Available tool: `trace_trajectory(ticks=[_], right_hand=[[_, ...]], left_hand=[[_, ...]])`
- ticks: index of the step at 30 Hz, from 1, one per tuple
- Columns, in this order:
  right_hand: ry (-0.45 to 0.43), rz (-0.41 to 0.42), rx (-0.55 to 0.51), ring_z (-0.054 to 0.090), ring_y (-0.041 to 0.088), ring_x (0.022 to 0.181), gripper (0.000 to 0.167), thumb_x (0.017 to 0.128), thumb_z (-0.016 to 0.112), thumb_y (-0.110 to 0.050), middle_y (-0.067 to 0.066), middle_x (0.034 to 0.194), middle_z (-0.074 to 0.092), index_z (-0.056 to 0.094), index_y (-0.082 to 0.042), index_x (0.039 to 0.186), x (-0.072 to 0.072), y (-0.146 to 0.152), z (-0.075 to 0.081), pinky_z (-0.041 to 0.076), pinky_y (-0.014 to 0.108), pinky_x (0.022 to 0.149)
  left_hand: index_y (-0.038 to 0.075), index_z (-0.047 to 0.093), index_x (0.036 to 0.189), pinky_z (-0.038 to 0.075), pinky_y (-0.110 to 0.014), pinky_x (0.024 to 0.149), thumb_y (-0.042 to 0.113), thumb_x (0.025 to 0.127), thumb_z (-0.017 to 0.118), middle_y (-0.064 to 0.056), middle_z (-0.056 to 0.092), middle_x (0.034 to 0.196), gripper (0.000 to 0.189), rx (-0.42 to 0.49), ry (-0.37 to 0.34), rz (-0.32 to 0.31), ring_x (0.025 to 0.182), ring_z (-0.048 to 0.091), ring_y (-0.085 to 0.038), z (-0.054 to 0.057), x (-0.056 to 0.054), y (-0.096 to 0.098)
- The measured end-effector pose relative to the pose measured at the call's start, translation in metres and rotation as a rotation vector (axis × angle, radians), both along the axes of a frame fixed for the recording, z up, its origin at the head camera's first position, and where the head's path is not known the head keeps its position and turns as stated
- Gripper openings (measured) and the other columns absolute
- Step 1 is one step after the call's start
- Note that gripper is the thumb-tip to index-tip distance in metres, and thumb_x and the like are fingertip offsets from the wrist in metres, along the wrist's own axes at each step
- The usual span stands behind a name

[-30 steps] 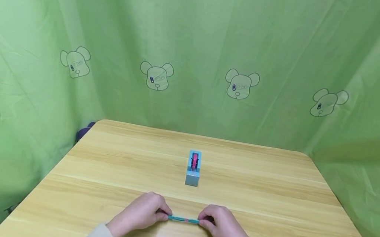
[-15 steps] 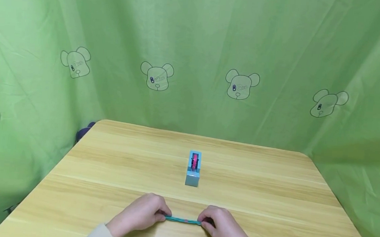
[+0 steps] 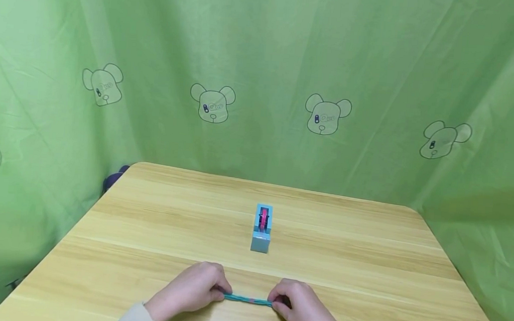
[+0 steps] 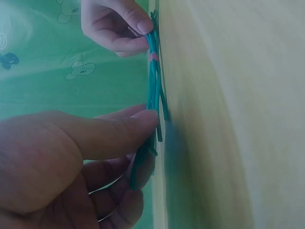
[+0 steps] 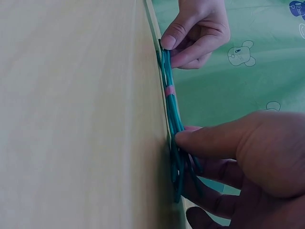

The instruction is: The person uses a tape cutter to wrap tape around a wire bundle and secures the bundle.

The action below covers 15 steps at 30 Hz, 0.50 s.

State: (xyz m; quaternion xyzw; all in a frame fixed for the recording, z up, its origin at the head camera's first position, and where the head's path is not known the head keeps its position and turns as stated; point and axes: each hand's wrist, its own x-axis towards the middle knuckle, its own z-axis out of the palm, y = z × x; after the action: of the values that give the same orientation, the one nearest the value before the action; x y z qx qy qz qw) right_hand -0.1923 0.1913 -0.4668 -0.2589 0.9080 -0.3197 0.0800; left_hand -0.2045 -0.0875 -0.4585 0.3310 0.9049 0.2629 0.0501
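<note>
A bundle of thin green wires [image 3: 238, 297] stretches sideways between the two hands, low over the near part of the table. Around its middle goes a band of pink tape [image 5: 170, 89]. My left hand [image 3: 197, 288] pinches the left part of the bundle between thumb and fingers. On the other side my right hand [image 3: 300, 309] pinches the right part in the same way. Loose wire ends [image 4: 159, 131] fan out past the left thumb in the left wrist view. Past the right thumb, wires bend and splay in the right wrist view.
Beyond the hands, a blue tape dispenser [image 3: 260, 242] with a pink roll [image 3: 263, 219] stands on the wooden table [image 3: 168, 199]. Green curtains [image 3: 275, 41] with mouse-like drawings enclose the back and sides. Something dark purple [image 3: 111, 181] shows beside the table's left edge.
Both hands have shifted slightly outward along the bundle, so a longer stretch of green wire shows between them than one second ago. The tape dispenser has stayed put.
</note>
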Motion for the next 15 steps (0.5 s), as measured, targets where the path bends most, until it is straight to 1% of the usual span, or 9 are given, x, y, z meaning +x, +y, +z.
trace_trajectory(ticks=[11,15], right_hand=[[-0.034,-0.001,-0.005,0.052,0.002,0.072,0.015,0.088,0.073,-0.007,-0.018,0.082,0.059,0.073,-0.022,0.087,-0.0015,0.0009,-0.0009,0.047,0.024,0.065],[-0.037,-0.002,-0.001,0.052,0.003,0.071,0.015,0.088,0.074,-0.007,-0.017,0.081,0.058,0.073,-0.022,0.087,-0.0015,0.0014,-0.0016,0.046,0.024,0.064]], left_hand=[[0.024,0.080,0.089,0.050,-0.021,0.074,0.010,0.080,0.081,0.019,0.066,0.085,0.016,-0.020,0.028,-0.001,0.079,0.059,0.003,-0.0047,0.0002,0.0007],[0.024,0.080,0.088,0.050,-0.021,0.072,0.010,0.079,0.082,0.019,0.066,0.085,0.016,-0.026,0.035,0.001,0.077,0.058,0.003,-0.0053,0.0003,0.0011]])
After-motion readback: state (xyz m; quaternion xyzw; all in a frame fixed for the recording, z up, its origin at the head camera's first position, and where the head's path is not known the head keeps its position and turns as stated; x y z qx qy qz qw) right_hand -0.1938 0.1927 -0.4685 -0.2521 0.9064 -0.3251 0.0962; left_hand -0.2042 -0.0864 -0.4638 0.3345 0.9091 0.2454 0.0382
